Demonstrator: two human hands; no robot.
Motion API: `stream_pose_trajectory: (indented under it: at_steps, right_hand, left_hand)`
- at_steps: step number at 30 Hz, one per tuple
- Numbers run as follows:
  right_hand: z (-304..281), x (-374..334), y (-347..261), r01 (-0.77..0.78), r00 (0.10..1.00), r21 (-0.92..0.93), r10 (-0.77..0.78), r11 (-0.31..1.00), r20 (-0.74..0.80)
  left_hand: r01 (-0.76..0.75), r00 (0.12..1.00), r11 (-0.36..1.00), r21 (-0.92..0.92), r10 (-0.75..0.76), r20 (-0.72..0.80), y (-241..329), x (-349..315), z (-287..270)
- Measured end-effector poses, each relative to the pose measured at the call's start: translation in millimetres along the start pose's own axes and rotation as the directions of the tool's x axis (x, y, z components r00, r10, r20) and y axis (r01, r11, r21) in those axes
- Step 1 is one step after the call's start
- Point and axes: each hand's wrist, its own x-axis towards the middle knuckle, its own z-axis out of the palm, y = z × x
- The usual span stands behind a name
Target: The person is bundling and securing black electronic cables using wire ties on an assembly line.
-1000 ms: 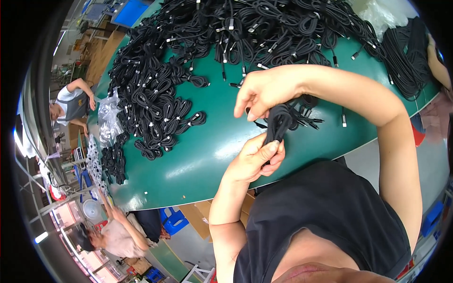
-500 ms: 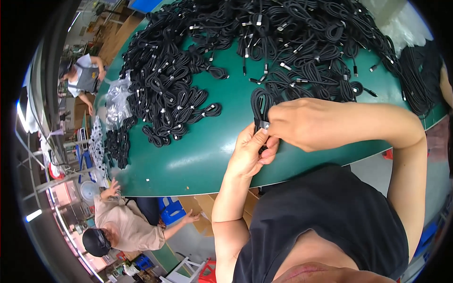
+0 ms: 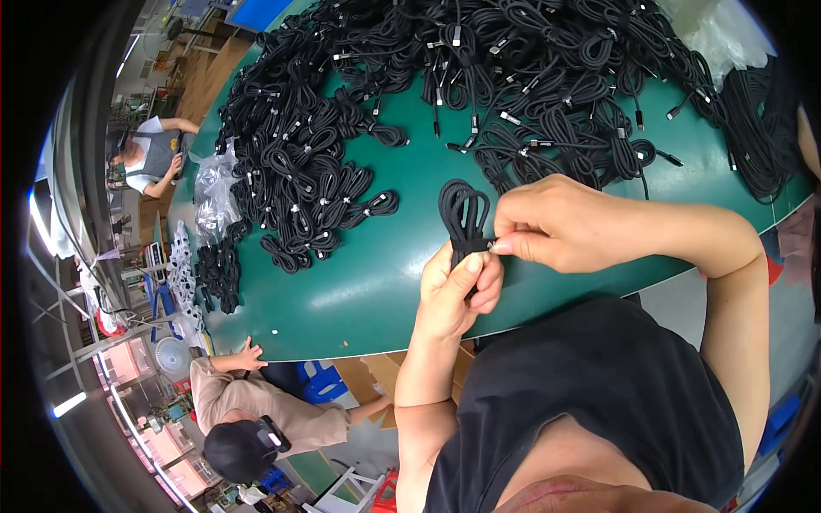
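My left hand [image 3: 462, 286] is closed round the lower part of a coiled black cable [image 3: 464, 209], its loops standing up above the fist. A short black strap [image 3: 481, 245] crosses the coil just above my left thumb. At the strap's right end, my right hand [image 3: 547, 227] is closed in a pinch between thumb and forefinger. A small pale tip shows at those fingertips, too small to make out. The coil's lower end is mostly hidden in my left hand.
A large heap of coiled black cables [image 3: 299, 154] covers the far side of the green table [image 3: 359, 291]. Clear plastic bags [image 3: 215, 192] lie at its left. Longer black cables [image 3: 757, 137] hang together at the right. A co-worker in beige [image 3: 265, 402] leans at the table's left edge.
My right hand has turned and drawn slightly away from the coil, and the strap now reaches out to its fingertips. The coil has shifted a little left. The beige-clad co-worker has bent forward.
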Motion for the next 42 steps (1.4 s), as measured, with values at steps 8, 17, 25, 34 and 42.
stream_pose_trajectory:
  at_steps: [8, 17, 25, 34, 42]
  right_hand:
    - [-4, -5, -2, -0.040, 0.997, 0.069, 0.035, 0.997, 0.070]
    - [-1, 2, 20, 0.057, 0.997, -0.043, -0.060, 0.997, -0.057]
    - [-1, 13, 21, -0.080, 0.996, 0.252, 0.068, 0.964, 0.057]
    - [19, 26, 50, -0.013, 0.993, 0.418, -0.038, 0.908, 0.112]
    - [24, 31, 42, -0.061, 0.952, 0.569, -0.123, 0.820, 0.280]
  left_hand:
    - [-0.046, 0.997, 0.991, -0.123, 0.039, -0.062, -9, 0, 4]
    - [-0.022, 1.000, 0.994, -0.109, 0.022, -0.007, -10, 4, -1]
    - [0.009, 0.992, 0.930, -0.366, 0.037, 0.118, -16, 7, -2]
    - [0.239, 0.920, 0.819, -0.521, -0.020, 0.391, -39, 9, -8]
    - [0.322, 0.738, 0.791, -0.521, 0.135, 0.661, -43, 21, 5]
